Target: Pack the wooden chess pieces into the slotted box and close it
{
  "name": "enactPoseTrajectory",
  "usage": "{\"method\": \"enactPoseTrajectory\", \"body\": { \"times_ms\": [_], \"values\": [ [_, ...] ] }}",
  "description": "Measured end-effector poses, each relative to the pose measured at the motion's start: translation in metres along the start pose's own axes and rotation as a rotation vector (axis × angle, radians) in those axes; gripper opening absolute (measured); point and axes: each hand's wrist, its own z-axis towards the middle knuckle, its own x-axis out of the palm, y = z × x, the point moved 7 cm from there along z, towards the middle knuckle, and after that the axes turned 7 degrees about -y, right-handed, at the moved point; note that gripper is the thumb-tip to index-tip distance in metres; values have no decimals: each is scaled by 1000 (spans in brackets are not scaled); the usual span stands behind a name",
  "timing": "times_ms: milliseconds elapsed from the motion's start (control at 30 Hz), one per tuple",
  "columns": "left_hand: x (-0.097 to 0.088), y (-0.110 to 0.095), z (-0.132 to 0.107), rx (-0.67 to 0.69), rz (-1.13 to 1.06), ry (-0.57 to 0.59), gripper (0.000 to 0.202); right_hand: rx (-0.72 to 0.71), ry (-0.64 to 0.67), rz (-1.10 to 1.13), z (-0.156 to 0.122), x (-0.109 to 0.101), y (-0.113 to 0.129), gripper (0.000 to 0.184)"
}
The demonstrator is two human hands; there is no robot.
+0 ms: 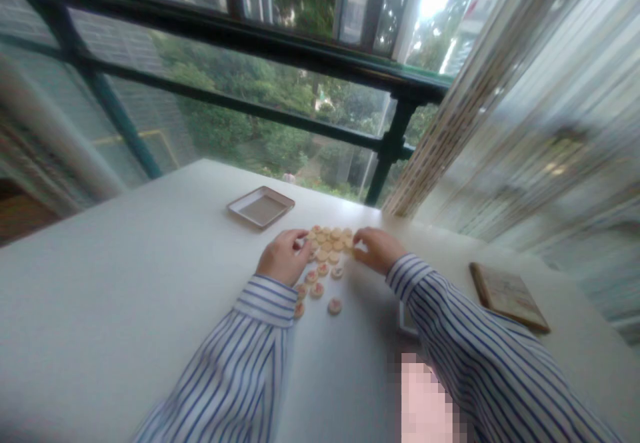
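Many small round wooden discs (327,244) lie packed flat side by side on the white table (165,283); they look like Chinese chess pieces. Some nearer ones, such as a loose disc (335,306), bear reddish marks. My left hand (284,256) rests at the left edge of the cluster, thumb and forefinger apart, curved beside the discs. On the opposite side, my right hand (379,248) has its fingers bent around the right edge, thumb apart from the fingertips. Both hands seem to touch the outer discs, though the exact contact is blurred.
A shallow rectangular tray (240,211) sits beyond my left hand. Another tray (407,320) is partly hidden under my right sleeve. At the right lies a brown flat box (510,296). A window railing (260,40) and a string curtain (450,116) border the table; a person's pixelated part shows below.
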Motion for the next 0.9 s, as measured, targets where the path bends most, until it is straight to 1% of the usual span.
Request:
{"method": "enactPoseTrajectory", "body": {
  "times_ms": [100, 200, 400, 633, 767, 900],
  "values": [
    [-6, 8, 1, -83, -2, -5, 33, -1, 15, -16, 8, 7, 2, 19],
    [-7, 10, 0, -102, 5, -8, 32, 2, 31, -29, 14, 12, 2, 19],
    [-2, 2, -4, -34, -3, -27, 29, 15, 56, -38, 17, 18, 1, 21],
    [4, 1, -5, 19, -2, -7, 28, 40, 42, -8, 19, 22, -1, 19],
    [5, 0, -7, 41, -6, -20, 27, 57, 18, 63, 18, 21, -3, 17],
    [5, -6, -8, 85, -39, -35, 25, 97, 0, 195, 18, 16, -5, 15]
  ]
}}
